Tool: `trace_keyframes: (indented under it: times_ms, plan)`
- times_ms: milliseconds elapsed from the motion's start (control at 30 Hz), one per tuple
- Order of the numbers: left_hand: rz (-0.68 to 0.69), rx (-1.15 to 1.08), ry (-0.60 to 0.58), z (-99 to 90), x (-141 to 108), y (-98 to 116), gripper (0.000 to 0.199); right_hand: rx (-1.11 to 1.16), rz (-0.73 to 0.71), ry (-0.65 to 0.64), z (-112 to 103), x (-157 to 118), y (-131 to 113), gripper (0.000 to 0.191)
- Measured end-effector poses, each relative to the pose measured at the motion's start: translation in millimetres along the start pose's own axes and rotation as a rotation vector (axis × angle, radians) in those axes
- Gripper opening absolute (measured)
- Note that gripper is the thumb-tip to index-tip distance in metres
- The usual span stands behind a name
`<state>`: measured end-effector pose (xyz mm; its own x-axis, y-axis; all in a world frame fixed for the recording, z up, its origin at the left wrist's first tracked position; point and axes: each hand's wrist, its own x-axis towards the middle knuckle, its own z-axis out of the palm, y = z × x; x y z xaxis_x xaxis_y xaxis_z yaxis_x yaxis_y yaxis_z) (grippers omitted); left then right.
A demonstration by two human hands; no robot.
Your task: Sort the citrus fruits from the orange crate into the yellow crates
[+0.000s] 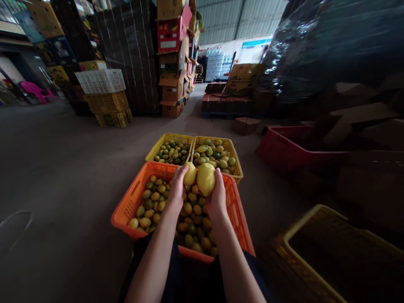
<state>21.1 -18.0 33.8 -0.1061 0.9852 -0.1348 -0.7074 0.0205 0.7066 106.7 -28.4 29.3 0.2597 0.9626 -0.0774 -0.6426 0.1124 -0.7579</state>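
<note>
In my left hand is a smooth yellow mango, gripped between thumb and fingers. My right hand is closed around a larger-looking yellow mango. The two fruits are held side by side, above the far part of an orange plastic crate. Many yellow and greenish mangoes fill that crate's floor, partly hidden by my forearms. Just beyond stand two yellow crates with more green and yellow fruit in them. The fingers under the held mangoes are mostly hidden.
A yellow crate stands close on my right, with a red bin farther back. Stacked cartons and white and yellow crates rise ahead. A carton lies on the floor. Plastic-wrapped goods tower at the right.
</note>
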Motion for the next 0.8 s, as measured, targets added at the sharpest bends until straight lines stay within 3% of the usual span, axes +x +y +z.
trace_keyframes:
  times_ms: [167, 300, 533, 667, 800]
  plan:
    - [-0.2, -0.191, 0.154, 2.6, 2, 5, 0.025, 0.012, 0.055, 0.12, 0, 6, 2, 0.033]
    - [-0.345, -0.345, 0.136, -1.4, 2, 11, 0.029, 0.053, 0.172, 0.216, 2, 6, -2, 0.023]
    - [-0.329, -0.355, 0.064, -1.6, -4, 19, 0.025, 0.134, 0.204, 0.23, 4, 2, -10, 0.021]
    - [-0.381, -0.428, 0.073, -4.8, 0, 14, 0.029, 0.18, 0.285, 0.156, 5, -3, -18, 0.021]
    - [-0.349, -0.466, 0.082, -4.7, 3, 9, 0.027, 0.197, 0.341, 0.123, 4, -3, -21, 0.02]
